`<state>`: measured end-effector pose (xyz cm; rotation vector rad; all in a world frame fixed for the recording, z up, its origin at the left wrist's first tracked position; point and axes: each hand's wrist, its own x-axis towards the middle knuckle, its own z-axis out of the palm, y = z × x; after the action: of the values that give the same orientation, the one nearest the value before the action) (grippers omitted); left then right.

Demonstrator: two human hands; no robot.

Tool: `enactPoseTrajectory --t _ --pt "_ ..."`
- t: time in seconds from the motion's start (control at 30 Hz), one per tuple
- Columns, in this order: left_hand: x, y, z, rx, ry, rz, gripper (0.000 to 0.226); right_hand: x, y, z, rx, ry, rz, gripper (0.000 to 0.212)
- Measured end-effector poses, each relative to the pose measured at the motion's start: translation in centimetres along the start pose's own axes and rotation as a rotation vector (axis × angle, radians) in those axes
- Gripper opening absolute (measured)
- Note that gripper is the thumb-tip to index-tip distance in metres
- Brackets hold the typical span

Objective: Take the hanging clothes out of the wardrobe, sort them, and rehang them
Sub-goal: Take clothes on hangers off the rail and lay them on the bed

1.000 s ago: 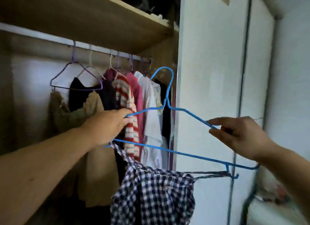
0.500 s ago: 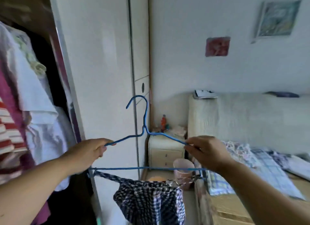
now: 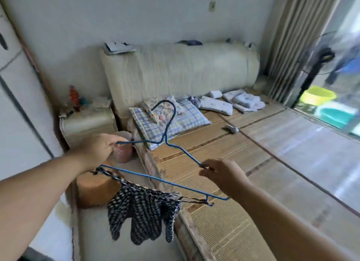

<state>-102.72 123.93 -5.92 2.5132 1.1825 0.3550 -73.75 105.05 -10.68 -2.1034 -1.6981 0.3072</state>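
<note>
Since the earlier frame, the view is turned from the wardrobe toward the bed covered with a woven straw mat, and the thin blue wire hanger is carried along. One piece is judged taken out; sorting and rehanging are still left. The dark checked cloth garment is hung by its thin straps under the hanger, in the air beside the bed edge. The hanger's left end is gripped by the left hand, and its right shoulder is pinched by the right hand. Both arms are stretched forward.
</note>
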Motion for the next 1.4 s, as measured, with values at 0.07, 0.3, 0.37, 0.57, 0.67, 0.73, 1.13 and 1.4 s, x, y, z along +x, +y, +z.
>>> enactPoseTrajectory --t 0.07,0.3,0.37,0.57,0.67,0.73,1.13,1.4 --pt "2.4 2.2 3.1 0.032 -0.054 0.081 0.037 -3.1 3.0 -0.1 -0.008 -0.014 0.1 0.023" --pt "7.1 14.9 14.8 0.023 -0.405 0.267 0.031 -15.9 13.2 -2.3 -0.043 -0.085 0.468 0.025" --pt "7.8 19.0 18.1 -0.03 -0.45 0.307 0.03 -18.9 16.5 -2.7 -0.05 -0.078 0.557 0.025" --pt "11.0 29.4 28.4 0.027 -0.533 0.362 0.029 -23.7 26.7 -2.9 0.0 -0.025 0.749 0.019" --pt "13.2 33.2 32.6 0.101 -0.551 0.367 0.031 -24.0 31.7 -2.4 0.005 -0.023 0.79 0.018" --pt "14.7 34.9 35.3 0.123 -0.536 0.351 0.033 -23.5 35.1 -1.9 0.017 -0.003 0.817 0.019" --pt "18.9 38.0 58.2 0.334 -0.539 0.281 0.052 -18.4 54.9 7.6 -0.191 -0.003 0.694 0.021" --pt "13.3 35.2 71.0 0.423 -0.849 0.246 0.072 -17.5 62.2 17.2 -0.229 -0.117 0.754 0.011"
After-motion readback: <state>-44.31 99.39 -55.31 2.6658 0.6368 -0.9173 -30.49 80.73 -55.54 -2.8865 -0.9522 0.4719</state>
